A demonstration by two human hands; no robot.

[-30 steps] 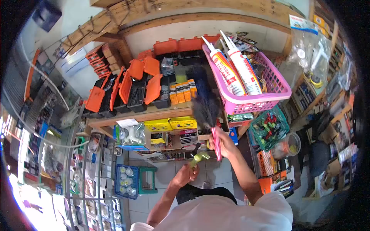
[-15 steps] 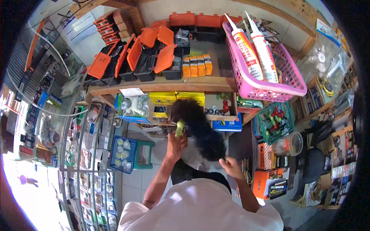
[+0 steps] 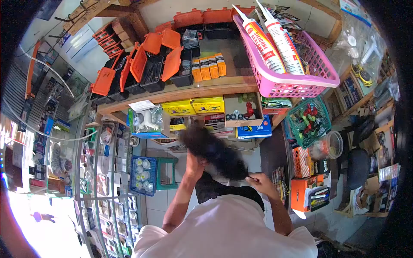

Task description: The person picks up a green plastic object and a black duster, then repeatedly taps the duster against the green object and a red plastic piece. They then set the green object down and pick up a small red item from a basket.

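Observation:
A dark, fluffy duster (image 3: 215,150) slants across the middle of the view, blurred, in front of the lower shelf. My right hand (image 3: 260,184) is closed round its handle at the lower right end. On the other side, my left hand (image 3: 195,165) is raised beside the duster's upper left part. The fluff covers its fingers, so what it holds cannot be made out. Behind the duster stand yellow boxes (image 3: 178,108) and an open carton (image 3: 241,108) with small red and grey parts.
Orange-lidded black bins (image 3: 151,74) and a pink basket (image 3: 297,81) with sealant tubes stand on the upper shelf. A blue basket (image 3: 143,175) and green stool (image 3: 167,174) are at the left. A green basket (image 3: 309,121) hangs over the right side.
The duster has shifted slightly left and down, and now hides my left fingers and the yellowish-green object seen in them before. The view has tilted a little.

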